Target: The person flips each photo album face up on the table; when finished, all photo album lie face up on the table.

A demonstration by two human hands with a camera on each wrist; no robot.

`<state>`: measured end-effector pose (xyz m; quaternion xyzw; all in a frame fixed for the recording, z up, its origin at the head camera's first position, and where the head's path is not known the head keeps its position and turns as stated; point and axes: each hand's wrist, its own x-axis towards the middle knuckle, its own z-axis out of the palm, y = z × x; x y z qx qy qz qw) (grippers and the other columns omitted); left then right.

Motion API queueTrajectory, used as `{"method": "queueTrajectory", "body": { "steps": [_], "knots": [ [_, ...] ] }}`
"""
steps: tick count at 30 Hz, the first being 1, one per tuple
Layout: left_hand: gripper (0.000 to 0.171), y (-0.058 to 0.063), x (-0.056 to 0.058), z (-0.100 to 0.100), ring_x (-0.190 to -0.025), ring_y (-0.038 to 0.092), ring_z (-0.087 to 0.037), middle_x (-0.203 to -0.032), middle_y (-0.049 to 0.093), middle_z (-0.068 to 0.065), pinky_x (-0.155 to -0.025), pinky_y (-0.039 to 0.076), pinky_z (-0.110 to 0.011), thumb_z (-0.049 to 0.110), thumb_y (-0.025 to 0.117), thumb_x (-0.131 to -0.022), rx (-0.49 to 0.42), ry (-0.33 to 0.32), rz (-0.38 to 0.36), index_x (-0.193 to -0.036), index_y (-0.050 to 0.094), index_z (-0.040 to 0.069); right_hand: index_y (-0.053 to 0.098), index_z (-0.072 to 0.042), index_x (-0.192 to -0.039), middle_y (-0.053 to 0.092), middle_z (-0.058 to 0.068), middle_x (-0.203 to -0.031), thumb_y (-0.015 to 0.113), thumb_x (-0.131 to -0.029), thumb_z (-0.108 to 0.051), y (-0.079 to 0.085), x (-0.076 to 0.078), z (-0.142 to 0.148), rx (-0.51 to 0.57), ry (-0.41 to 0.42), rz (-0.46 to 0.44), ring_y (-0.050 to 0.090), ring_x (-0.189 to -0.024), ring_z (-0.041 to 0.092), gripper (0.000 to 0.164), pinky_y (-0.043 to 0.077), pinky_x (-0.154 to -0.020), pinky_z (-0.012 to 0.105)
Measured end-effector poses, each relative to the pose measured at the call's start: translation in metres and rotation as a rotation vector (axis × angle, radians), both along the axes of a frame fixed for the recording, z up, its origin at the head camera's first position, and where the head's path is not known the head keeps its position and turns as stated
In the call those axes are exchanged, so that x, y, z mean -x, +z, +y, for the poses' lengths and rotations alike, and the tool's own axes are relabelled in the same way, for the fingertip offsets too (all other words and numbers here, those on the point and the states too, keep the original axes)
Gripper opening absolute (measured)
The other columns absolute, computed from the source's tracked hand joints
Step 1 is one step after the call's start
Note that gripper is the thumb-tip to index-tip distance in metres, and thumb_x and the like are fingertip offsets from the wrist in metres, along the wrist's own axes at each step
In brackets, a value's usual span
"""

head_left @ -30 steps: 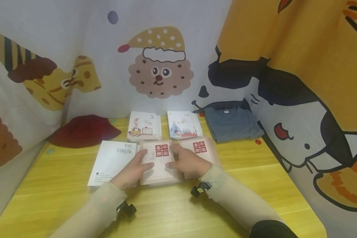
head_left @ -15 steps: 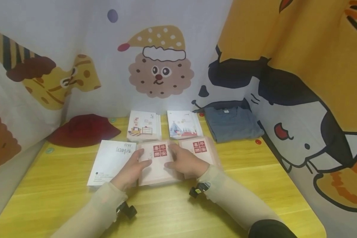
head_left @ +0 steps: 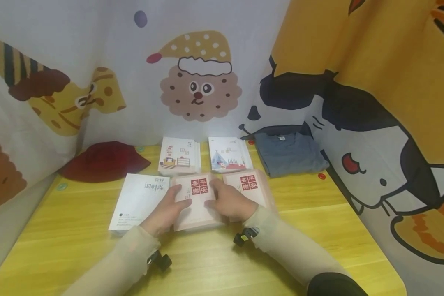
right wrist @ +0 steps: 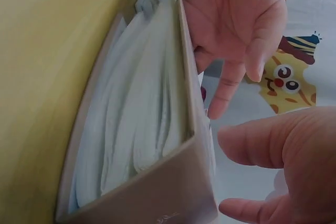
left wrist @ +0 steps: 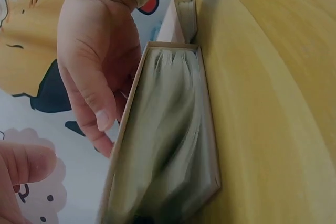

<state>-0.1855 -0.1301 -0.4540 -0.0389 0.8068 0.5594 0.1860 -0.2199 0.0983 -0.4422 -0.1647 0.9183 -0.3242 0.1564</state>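
In the head view a pale pink album with a red four-character stamp lies on the table, between both hands. My left hand is at its left edge, thumb over the cover. At the right edge is my right hand, thumb over the cover and fingers toward the far side. Both wrist views show the thumbs slightly off the cover and the fingers loosely extended beside it. The album's page edges show between its stiff covers. A matching pink album lies right of it, partly behind my right hand.
A white book lies at left, partly under my left forearm. Two white illustrated book stacks sit behind. A dark red hat lies back left, a folded grey-blue garment back right. Printed curtains border the yellow table.
The middle album has shifted slightly left between my hands, and the layer showing under its front edge is now squared up. Both hands stay at its sides.
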Motion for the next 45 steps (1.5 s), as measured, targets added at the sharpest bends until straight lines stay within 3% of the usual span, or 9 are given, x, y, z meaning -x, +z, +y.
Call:
{"method": "queueTrajectory", "body": {
  "steps": [2,7,9,11,14,16,25,31,45],
  "knots": [
    [0.087,0.001,0.0,0.002,-0.162,0.005,-0.042,-0.176,0.005,-0.022,-0.13,0.006,-0.06,0.032,0.062,-0.102,0.002,0.0,0.002,-0.169,0.012,0.008,0.034,-0.011,-0.164,0.068,0.016,-0.138,0.071,-0.1,-0.033,0.001,0.0,-0.001,0.001,-0.001,0.003,0.071,-0.108,0.023,0.077,0.058,-0.097,0.04],
    [0.087,0.002,-0.001,0.003,-0.162,0.005,-0.043,-0.176,0.004,-0.023,-0.13,0.007,-0.061,0.033,0.061,-0.102,0.021,-0.001,0.002,-0.169,0.011,0.008,0.028,-0.016,-0.167,0.058,0.023,-0.15,0.069,-0.103,-0.025,0.002,-0.002,-0.005,0.045,-0.015,-0.085,0.073,-0.065,0.033,0.077,0.064,-0.059,0.046],
    [0.087,0.002,0.0,0.003,-0.162,0.005,-0.043,-0.176,0.004,-0.023,-0.13,0.006,-0.06,0.032,0.061,-0.103,0.029,-0.002,0.003,-0.169,0.011,0.008,0.03,-0.017,-0.167,0.055,0.022,-0.154,0.067,-0.104,-0.022,0.002,-0.003,-0.005,0.04,-0.012,-0.079,0.076,-0.074,0.036,0.074,0.065,-0.064,0.049],
    [0.086,0.002,0.0,0.002,-0.162,0.005,-0.043,-0.176,0.004,-0.023,-0.13,0.006,-0.06,0.032,0.06,-0.103,0.043,-0.002,0.003,-0.169,0.01,0.007,0.034,-0.017,-0.166,0.054,0.018,-0.156,0.066,-0.104,-0.021,0.002,-0.003,-0.005,0.024,0.0,-0.043,0.076,-0.101,0.035,0.07,0.064,-0.088,0.049],
    [0.086,0.001,0.0,0.0,-0.162,0.006,-0.044,-0.176,0.004,-0.024,-0.13,0.006,-0.06,0.031,0.06,-0.103,0.058,-0.005,0.002,-0.169,0.01,0.006,0.038,-0.017,-0.164,0.051,0.011,-0.161,0.064,-0.104,-0.018,0.0,0.0,-0.002,0.013,0.014,0.003,0.055,-0.141,0.031,0.065,0.043,-0.12,0.049],
    [0.086,0.0,0.0,0.0,-0.161,0.007,-0.044,-0.176,0.004,-0.024,-0.13,0.007,-0.06,0.031,0.06,-0.103,0.062,-0.006,0.002,-0.169,0.01,0.007,0.038,-0.016,-0.164,0.047,0.01,-0.164,0.062,-0.104,-0.015,-0.001,0.001,0.0,0.029,0.019,0.001,0.047,-0.149,0.032,0.065,0.036,-0.125,0.051],
    [0.088,0.006,-0.002,0.005,-0.161,0.009,-0.045,-0.176,0.005,-0.022,-0.129,0.01,-0.061,0.033,0.061,-0.102,0.078,0.004,0.01,-0.17,0.009,0.01,0.035,-0.019,-0.166,0.041,0.007,-0.168,0.058,-0.102,-0.006,0.003,0.005,0.003,0.058,0.019,-0.04,0.042,-0.152,0.031,0.069,0.03,-0.128,0.051],
    [0.09,0.009,-0.002,0.008,-0.162,0.007,-0.043,-0.177,0.002,-0.02,-0.13,0.009,-0.06,0.035,0.061,-0.102,0.067,0.033,0.01,-0.17,0.007,0.013,0.039,-0.011,-0.164,0.042,0.011,-0.166,0.059,-0.098,0.001,0.009,0.006,0.005,0.066,0.019,-0.019,0.042,-0.152,0.033,0.07,0.03,-0.128,0.051],
    [0.083,0.0,0.003,0.0,-0.162,0.0,-0.043,-0.177,0.002,-0.02,-0.13,0.004,-0.061,0.018,0.058,-0.102,-0.068,0.102,-0.02,-0.169,0.01,0.008,0.043,-0.013,-0.161,0.049,0.012,-0.162,0.071,-0.098,-0.011,0.004,0.01,0.003,0.051,-0.014,-0.052,0.049,-0.147,0.035,0.069,0.039,-0.122,0.053]
  ]
}}
